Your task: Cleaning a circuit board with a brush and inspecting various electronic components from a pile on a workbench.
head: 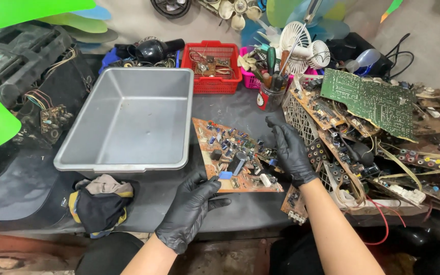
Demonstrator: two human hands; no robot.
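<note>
At the frame's centre left you have a grey plastic tub; above it a red basket; lower left, a bundled cloth.

On the tabletop there are one grey plastic tub, one red basket, one pink basket, one tool cup, one large green circuit board and two gloved hands, left and right.

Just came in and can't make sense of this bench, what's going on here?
A person in black gloves has a brown circuit board lying flat on the dark workbench. The left hand rests at the board's near edge, by a small blue part; the right hand touches its far right side. An empty grey plastic tub sits to the left, and a heap of other circuit boards lies to the right.
</note>
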